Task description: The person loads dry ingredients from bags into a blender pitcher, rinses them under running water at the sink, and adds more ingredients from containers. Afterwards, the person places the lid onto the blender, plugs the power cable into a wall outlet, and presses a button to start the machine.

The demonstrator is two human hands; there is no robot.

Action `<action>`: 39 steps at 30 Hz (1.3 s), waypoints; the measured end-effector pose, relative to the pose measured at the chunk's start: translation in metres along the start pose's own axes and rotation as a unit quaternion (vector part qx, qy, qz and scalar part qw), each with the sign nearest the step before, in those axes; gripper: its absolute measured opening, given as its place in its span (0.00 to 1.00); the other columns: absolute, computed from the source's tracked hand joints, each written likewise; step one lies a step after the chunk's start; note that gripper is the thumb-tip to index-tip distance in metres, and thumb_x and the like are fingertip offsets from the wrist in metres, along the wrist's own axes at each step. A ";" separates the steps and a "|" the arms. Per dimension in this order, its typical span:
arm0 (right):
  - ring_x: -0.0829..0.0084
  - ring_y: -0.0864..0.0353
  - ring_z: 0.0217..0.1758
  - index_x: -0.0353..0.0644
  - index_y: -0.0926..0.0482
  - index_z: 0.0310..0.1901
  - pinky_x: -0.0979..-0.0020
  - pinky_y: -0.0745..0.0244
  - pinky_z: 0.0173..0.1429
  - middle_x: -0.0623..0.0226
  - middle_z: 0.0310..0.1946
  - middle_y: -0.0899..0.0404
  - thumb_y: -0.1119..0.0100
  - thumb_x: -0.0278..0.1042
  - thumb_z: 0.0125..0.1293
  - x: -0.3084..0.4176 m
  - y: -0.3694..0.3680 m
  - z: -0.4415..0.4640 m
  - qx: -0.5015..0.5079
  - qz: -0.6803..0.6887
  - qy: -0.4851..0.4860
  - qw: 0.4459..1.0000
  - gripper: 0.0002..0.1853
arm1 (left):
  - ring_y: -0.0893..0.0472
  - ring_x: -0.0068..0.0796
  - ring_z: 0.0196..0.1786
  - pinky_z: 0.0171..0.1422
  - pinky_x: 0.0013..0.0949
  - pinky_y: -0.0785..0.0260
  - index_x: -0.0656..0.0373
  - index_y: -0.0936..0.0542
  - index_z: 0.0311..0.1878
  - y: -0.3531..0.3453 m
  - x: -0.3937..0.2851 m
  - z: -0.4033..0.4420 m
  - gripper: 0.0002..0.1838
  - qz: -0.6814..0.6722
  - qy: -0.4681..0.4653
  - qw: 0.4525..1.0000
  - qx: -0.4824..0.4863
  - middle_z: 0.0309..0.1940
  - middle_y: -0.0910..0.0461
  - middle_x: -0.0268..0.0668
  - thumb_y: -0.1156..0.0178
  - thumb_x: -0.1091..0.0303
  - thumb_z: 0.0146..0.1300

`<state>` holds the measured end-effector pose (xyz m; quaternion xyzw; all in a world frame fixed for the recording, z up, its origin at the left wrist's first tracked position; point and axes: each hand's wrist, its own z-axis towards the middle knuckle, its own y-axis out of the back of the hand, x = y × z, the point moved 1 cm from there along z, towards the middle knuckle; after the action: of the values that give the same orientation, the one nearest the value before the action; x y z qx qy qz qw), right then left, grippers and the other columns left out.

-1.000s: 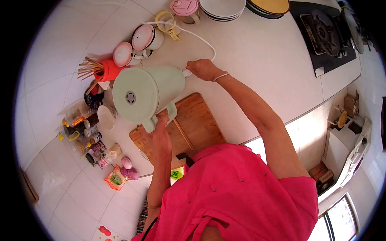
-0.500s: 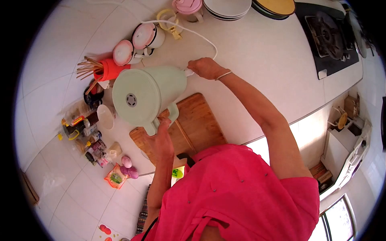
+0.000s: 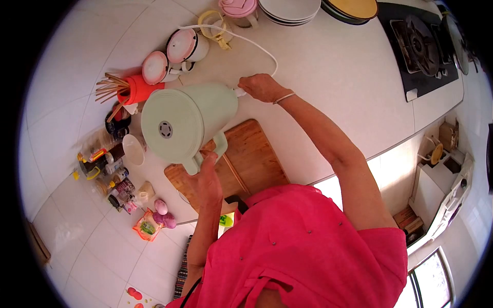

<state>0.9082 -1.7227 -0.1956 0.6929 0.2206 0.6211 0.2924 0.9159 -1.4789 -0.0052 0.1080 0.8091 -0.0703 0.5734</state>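
A pale green electric kettle (image 3: pixel 215 105) with a round lid stands on the counter beside a wooden cutting board (image 3: pixel 251 154). My left hand (image 3: pixel 207 179) is closed at the kettle's handle; its fingers are partly hidden there. At the far side near the kettle's base, my right hand (image 3: pixel 263 87) pinches the white connector end of a power cord (image 3: pixel 257 45). That connector touches the kettle's lower side, and I cannot tell how far in it sits. From there the cord curves back toward the wall.
Along the tiled wall stand lidded enamel mugs (image 3: pixel 182 46), a red holder with chopsticks (image 3: pixel 137 88), a white cup (image 3: pixel 134 149) and several bottles (image 3: pixel 113 167). Stacked plates (image 3: pixel 290 13) are at the back, a gas stove (image 3: pixel 418 49) at the far right. Purple onions (image 3: pixel 163 218) lie near the left.
The view has shifted very slightly. Both hands keep their places on the kettle and the cord; the loop of cord near the wall looks slightly lower.
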 end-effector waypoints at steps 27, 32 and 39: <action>0.52 0.21 0.39 0.41 0.30 0.43 0.56 0.27 0.42 0.57 0.36 0.26 0.44 0.37 0.68 0.003 0.023 -0.005 0.029 0.087 0.087 0.992 0.10 | 0.23 0.29 0.45 0.59 0.35 0.35 0.57 0.36 0.59 0.028 0.010 0.005 0.27 0.373 -0.119 0.917 0.080 0.43 0.25 0.35 0.42 0.86 0.57; 0.58 0.21 0.38 0.45 0.26 0.46 0.60 0.25 0.43 0.62 0.41 0.28 0.39 0.36 0.63 -0.005 0.022 -0.004 0.020 0.057 0.117 0.991 0.13 | 0.23 0.30 0.46 0.60 0.37 0.35 0.58 0.36 0.59 0.005 -0.005 0.003 0.27 0.153 0.076 0.984 -0.046 0.45 0.25 0.35 0.42 0.86 0.58; 0.61 0.20 0.38 0.45 0.24 0.45 0.62 0.23 0.42 0.64 0.41 0.27 0.38 0.40 0.60 -0.003 0.026 -0.005 -0.016 -0.064 0.159 0.985 0.14 | 0.23 0.30 0.49 0.62 0.38 0.34 0.60 0.36 0.59 0.011 -0.007 -0.004 0.25 0.093 0.053 0.994 0.020 0.47 0.24 0.38 0.41 0.82 0.60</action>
<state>0.9010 -1.7426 -0.1802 0.5649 0.2979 0.7070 0.3038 0.9168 -1.4679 0.0030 0.1974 0.8231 -0.0269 0.5317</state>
